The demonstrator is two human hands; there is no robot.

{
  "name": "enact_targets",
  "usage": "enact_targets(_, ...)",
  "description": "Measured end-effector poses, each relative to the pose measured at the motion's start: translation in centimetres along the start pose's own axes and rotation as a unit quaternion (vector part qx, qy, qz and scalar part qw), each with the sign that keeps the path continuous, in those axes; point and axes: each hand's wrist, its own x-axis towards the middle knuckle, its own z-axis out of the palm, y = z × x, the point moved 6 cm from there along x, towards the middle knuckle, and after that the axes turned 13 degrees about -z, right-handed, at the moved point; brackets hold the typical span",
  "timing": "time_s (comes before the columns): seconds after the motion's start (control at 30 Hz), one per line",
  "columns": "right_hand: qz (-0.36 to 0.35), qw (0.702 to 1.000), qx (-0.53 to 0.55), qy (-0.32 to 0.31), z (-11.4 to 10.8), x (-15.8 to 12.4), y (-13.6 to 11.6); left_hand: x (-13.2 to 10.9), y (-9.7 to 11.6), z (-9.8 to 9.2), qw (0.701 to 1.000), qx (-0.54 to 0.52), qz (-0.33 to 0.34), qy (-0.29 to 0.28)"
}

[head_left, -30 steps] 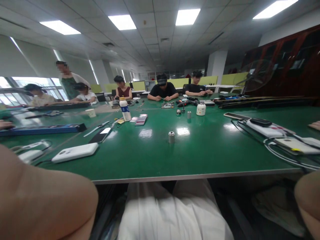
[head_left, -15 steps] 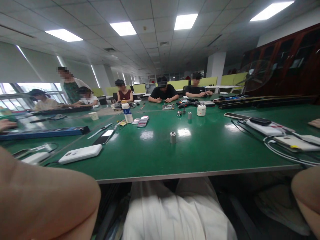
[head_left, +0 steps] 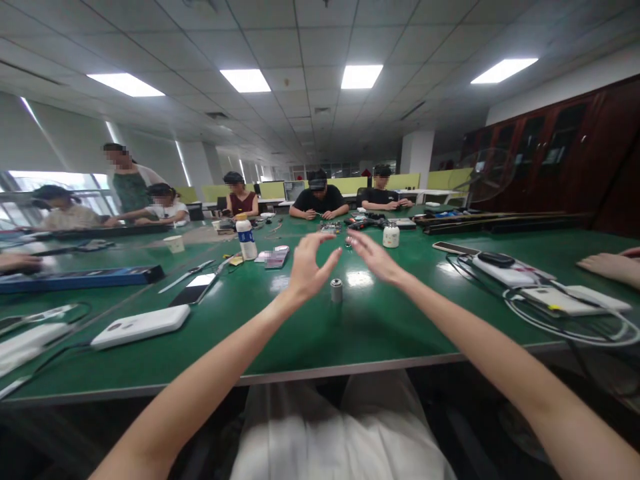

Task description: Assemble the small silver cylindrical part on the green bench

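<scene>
Green table [head_left: 370, 327] ran wide in front of me, with a white power bank [head_left: 140, 327] lying flat on it well off to my left and a white bottle [head_left: 246, 239] upright further back. Both arms were stretched out over the near edge: left hand [head_left: 306, 268] was curled with thumb and fingers spread apart, right hand [head_left: 376, 257] was flatter with fingers loosely apart, and both were empty and touching nothing. Small metal cylinder [head_left: 337, 291] stood upright on the table, between the two hands and just below them.
</scene>
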Motion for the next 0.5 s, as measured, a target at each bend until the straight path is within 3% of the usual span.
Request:
enact_targets(0.13, 0.083, 0.982, 0.021, -0.17, 3.7, -5.1, 1.4, -0.9, -2.8, 3.2, 0.993, -0.032, -0.073, -0.083)
enact_targets(0.27, 0.06, 0.981, -0.027, -0.184, 5.5, -7.9, 1.6, -2.5, -5.2, 5.1, 0.988, -0.046, -0.099, -0.11)
enact_targets(0.5, 0.052, 0.974, -0.092, -0.198, 6.2, -6.8, 1.5, -2.6, -6.0, 5.6, 0.987, -0.039, -0.108, -0.108)
